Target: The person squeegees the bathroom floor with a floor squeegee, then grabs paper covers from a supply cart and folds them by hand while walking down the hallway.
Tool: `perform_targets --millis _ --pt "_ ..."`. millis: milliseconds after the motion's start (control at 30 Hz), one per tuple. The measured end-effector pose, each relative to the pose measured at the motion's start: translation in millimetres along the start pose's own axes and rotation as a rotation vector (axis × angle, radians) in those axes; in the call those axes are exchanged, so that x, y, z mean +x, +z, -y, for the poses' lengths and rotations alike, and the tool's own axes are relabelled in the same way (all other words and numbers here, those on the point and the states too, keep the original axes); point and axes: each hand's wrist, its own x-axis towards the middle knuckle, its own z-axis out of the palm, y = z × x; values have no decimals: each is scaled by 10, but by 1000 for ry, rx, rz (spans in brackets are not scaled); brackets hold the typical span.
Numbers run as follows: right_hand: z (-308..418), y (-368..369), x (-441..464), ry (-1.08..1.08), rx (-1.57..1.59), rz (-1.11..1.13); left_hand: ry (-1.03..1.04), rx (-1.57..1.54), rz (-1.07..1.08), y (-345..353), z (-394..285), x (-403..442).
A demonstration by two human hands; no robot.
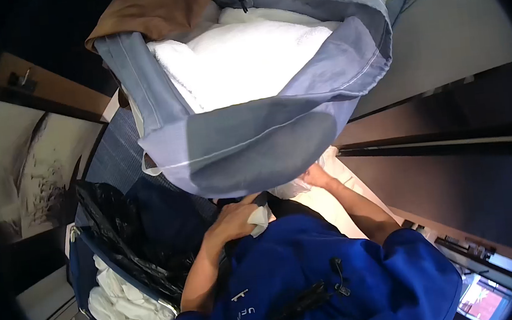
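My left hand (234, 221) is closed in front of my blue shirt. A crumpled white cloth or paper (259, 218) sticks out of it, next to a bit of dark material. Farther right, my right hand (314, 175) reaches beneath the hanging edge of a large grey-blue fabric bag (260, 138). Its fingers are on a translucent plastic bag (292, 188), partly hidden by the fabric. White towels (247, 54) fill the open top of the fabric bag.
At lower left, a black plastic liner (125, 232) lies beside a blue bag holding crumpled white linen (125, 305). A brown cloth (148, 11) drapes over the fabric bag's rim. Dark panels (453, 185) line the right side; a picture (43, 166) hangs at left.
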Motion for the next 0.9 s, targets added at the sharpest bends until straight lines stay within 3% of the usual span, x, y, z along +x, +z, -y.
perform_targets --millis 33,100,133,233,333,433,500,567,633,733,867,900 --pt "91 103 -41 52 -41 135 10 47 50 56 -187 144" --pt "85 370 -146 -125 -288 192 131 140 102 521 -88 508" --pt "-29 553 -144 -174 -220 197 189 213 67 685 -120 633" --pt "50 768 -298 -81 -9 -219 88 170 -8 1117 62 795" --pt "29 719 -353 -37 -248 -5 64 211 -120 1362 216 746" --pt "232 855 -437 -302 -159 141 -19 327 -86 1375 188 678" --pt "328 1007 -474 -314 -99 75 1 414 -157 1315 240 532" --pt "437 1091 -475 -289 -51 60 -104 448 -223 1266 270 331" --pt "378 1251 -503 -360 -10 21 -296 495 -156 1159 208 137" --pt "438 1299 -575 -430 -27 159 -232 488 -377 1254 403 -64" --pt "31 1400 -826 -455 -100 340 -183 478 -406 1236 418 -209" --pt "-90 1386 -877 -352 -37 346 -175 479 -406 1240 416 -231"
